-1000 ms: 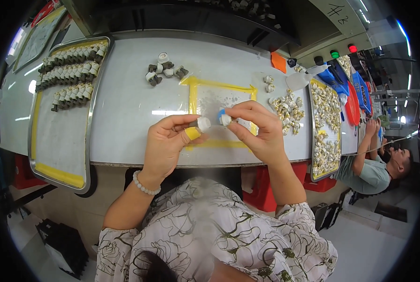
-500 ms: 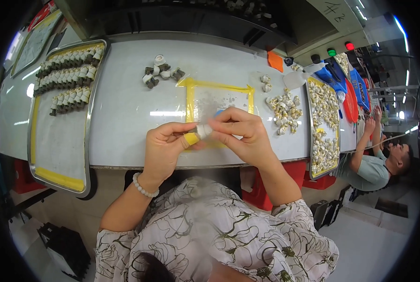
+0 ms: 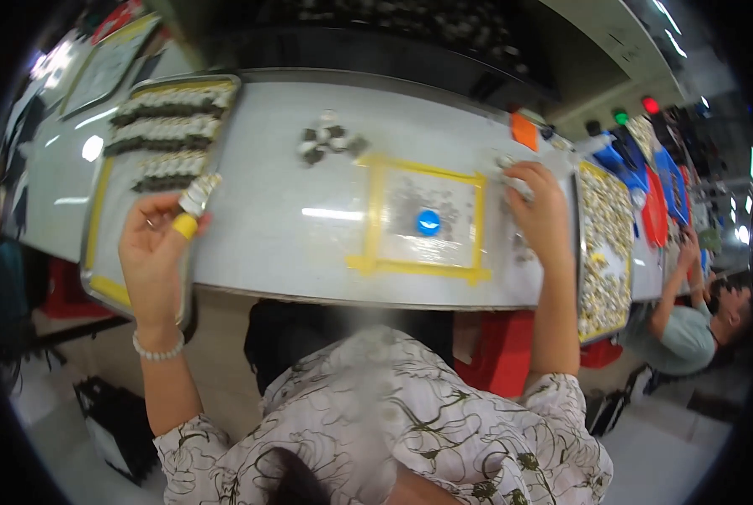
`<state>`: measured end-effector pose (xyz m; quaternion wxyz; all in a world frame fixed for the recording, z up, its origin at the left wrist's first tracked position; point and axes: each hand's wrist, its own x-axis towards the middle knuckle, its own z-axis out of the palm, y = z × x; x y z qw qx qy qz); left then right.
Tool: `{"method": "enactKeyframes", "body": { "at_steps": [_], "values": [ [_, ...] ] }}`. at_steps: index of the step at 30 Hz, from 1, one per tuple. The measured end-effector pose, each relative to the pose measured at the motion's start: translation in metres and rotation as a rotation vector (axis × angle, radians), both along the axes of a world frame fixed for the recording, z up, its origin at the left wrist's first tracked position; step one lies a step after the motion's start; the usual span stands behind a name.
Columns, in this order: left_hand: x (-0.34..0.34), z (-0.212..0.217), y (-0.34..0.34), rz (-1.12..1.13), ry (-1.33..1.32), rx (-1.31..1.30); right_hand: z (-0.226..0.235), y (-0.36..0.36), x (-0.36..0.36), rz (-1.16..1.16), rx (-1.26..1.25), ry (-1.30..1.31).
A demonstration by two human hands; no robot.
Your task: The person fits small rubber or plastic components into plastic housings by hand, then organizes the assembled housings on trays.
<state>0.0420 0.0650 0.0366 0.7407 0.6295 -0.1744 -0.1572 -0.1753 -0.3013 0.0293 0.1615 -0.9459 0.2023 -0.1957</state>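
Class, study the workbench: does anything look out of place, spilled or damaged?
Grey specks, perhaps residue, lie near the blue disc inside the yellow-taped rectangle, odd against the white tabletop outside. No damage shows, though blur limits detail.

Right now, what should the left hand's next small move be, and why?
Probably lower the white part in the left hand into the left tray, by its nearest row. The part appears in front of the tray's right side, similar parts stand there in rows, and the nearest row looks shorter than the two behind it.
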Motion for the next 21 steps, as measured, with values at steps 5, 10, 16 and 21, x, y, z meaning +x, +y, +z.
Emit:
{"method": "enactKeyframes", "body": {
  "at_steps": [5, 10, 16, 21],
  "values": [
    [0.092, -0.014, 0.071, 0.402, -0.386, 0.42, -0.009, -0.015, 0.002, 0.016, -0.085, 0.078],
    [0.128, -0.028, 0.094, 0.477, -0.496, 0.744, -0.001, -0.002, 0.01, -0.051, -0.048, 0.051],
    [0.127, -0.043, 0.081, 0.377, -0.509, 0.777, 0.012, 0.039, -0.009, 0.112, 0.124, 0.066],
    [0.131, -0.043, 0.09, 0.304, -0.562, 0.802, 0.005, 0.044, -0.018, 0.151, 0.323, 0.207]
  ]
}}
